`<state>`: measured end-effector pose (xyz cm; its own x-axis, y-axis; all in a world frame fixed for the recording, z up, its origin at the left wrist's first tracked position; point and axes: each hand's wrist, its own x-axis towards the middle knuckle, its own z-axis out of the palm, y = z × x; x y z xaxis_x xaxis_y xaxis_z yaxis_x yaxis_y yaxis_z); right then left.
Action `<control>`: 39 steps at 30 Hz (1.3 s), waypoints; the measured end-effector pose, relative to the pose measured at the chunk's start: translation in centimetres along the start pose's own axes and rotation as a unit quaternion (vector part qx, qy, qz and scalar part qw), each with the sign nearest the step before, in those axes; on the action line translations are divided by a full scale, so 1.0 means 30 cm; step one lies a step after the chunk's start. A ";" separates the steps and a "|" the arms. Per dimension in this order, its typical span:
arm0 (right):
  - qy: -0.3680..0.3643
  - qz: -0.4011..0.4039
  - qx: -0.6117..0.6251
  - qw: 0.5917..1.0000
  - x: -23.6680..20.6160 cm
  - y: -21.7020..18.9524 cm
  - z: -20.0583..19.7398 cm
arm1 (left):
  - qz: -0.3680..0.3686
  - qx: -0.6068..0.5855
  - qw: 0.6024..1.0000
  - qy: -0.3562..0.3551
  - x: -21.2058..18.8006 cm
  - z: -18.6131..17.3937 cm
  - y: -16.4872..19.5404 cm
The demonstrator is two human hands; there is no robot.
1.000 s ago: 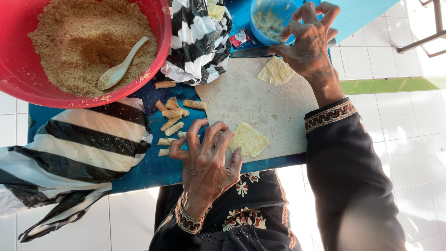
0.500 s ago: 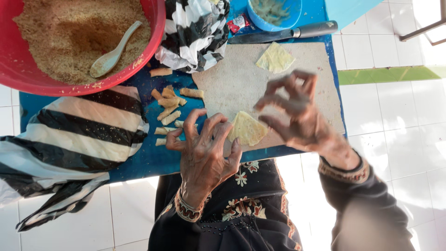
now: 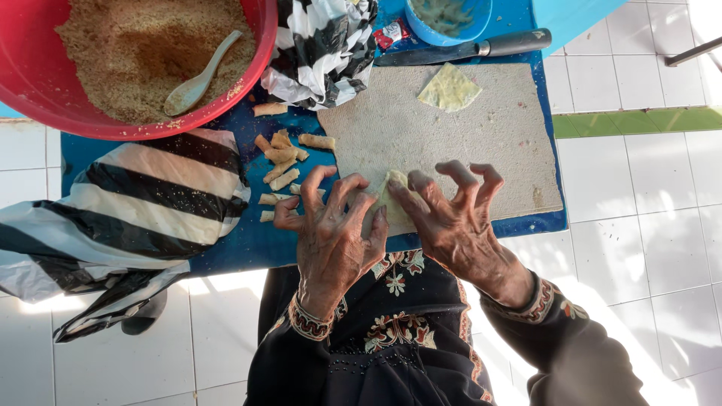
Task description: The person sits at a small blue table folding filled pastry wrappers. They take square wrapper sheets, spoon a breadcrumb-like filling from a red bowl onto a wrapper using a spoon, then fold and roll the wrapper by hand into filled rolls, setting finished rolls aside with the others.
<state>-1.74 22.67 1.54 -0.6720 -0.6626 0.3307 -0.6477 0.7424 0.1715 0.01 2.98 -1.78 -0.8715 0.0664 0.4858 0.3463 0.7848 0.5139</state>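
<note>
I see the blue table [image 3: 248,244] carrying everything, with the grey board [image 3: 451,143] along its right side. A red basin [image 3: 45,90] of brown crumb filling sits at the far left corner, a pale spoon [image 3: 197,75] lying in it. A striped bag [image 3: 128,203] drapes over the near left edge, and another bag [image 3: 323,45] is bunched at the far edge, just beside the board.

Both hands meet at the board's near edge. My left hand [image 3: 331,237] and right hand [image 3: 451,222] pinch the wrapper [image 3: 389,201] between thumbs and forefingers, the other fingers spread and lifted; neither is clenched, both are gripping that one thin sheet.

To do this well, I judge the fingertips should press evenly from both sides and keep the fold tight, since the sheet looks thin enough to tear.

A spare wrapper [image 3: 449,88] lies near the board's far edge, well apart. A knife [image 3: 466,50] rests along that far edge, next to a blue bowl [image 3: 448,21]. Finished rolls [image 3: 282,162] are scattered on the table just left of the board, touching the left hand's reach but not blocking it.
</note>
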 end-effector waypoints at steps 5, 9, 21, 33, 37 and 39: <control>0.002 0.037 0.046 0.998 -0.010 0.042 -0.028 | 0.005 -0.009 1.000 0.004 0.008 -0.001 0.001; -0.011 0.050 0.086 0.995 0.018 0.043 0.004 | 0.000 -0.017 1.000 0.003 0.006 -0.002 0.004; 0.041 0.022 -0.016 0.999 -0.009 0.027 -0.019 | 0.003 -0.013 1.000 0.003 0.003 0.001 0.000; 0.007 0.024 -0.026 0.999 -0.035 0.011 -0.068 | -0.002 -0.017 1.000 0.010 0.008 -0.002 0.004; 0.007 0.013 -0.003 1.000 -0.048 0.007 -0.058 | 0.000 -0.016 1.000 0.013 0.008 0.000 0.004; 0.039 0.020 0.027 0.999 -0.034 0.011 -0.023 | -0.003 -0.023 1.000 0.003 0.005 -0.003 0.006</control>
<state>-1.02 23.65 1.90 -0.6692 -0.6214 0.4076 -0.6411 0.7601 0.1063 -0.01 3.08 -1.54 -0.8712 0.0583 0.4875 0.3572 0.7563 0.5480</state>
